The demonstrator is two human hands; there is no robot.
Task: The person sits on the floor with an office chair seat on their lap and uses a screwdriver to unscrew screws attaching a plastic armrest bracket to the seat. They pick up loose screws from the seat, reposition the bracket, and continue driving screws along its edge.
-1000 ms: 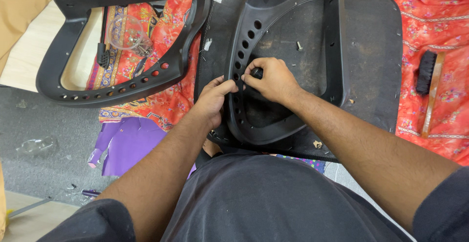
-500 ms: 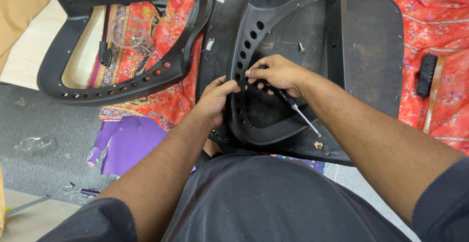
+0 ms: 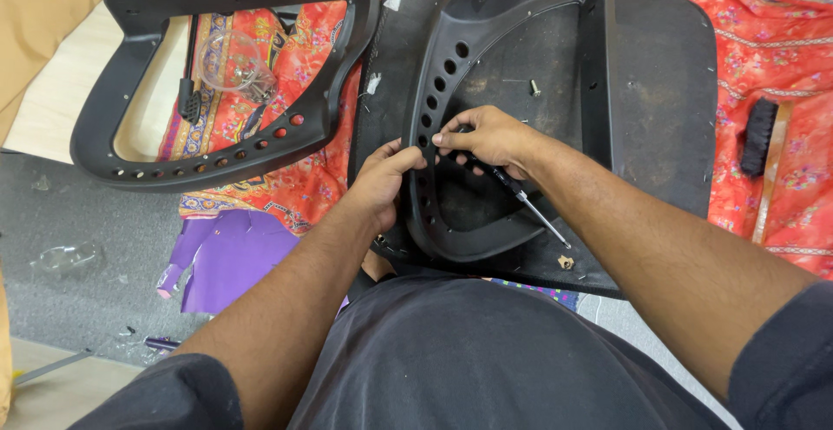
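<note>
screwdriver (image 3: pixel 521 197) in right hand (image 3: pixel 486 139) | left hand (image 3: pixel 382 178) grips frame edge (image 3: pixel 416 196)

We see a moulded frame (image 3: pixel 521 13) of black plastic with a slight sheen, lying on a seat pad (image 3: pixel 664 91) covered in matt black fabric, dusty and flecked with lint. A second frame (image 3: pixel 217 157) has the same semi-gloss plastic. The screwdriver (image 3: pixel 521 197) shows a bright metal shaft and a dark handle. Beneath lies printed orange-red cloth (image 3: pixel 781 39), soft and creased. The cup (image 3: pixel 230 61) is clear glossy plastic; the brush (image 3: pixel 757 133) has black bristles and a pale wooden back.
</note>
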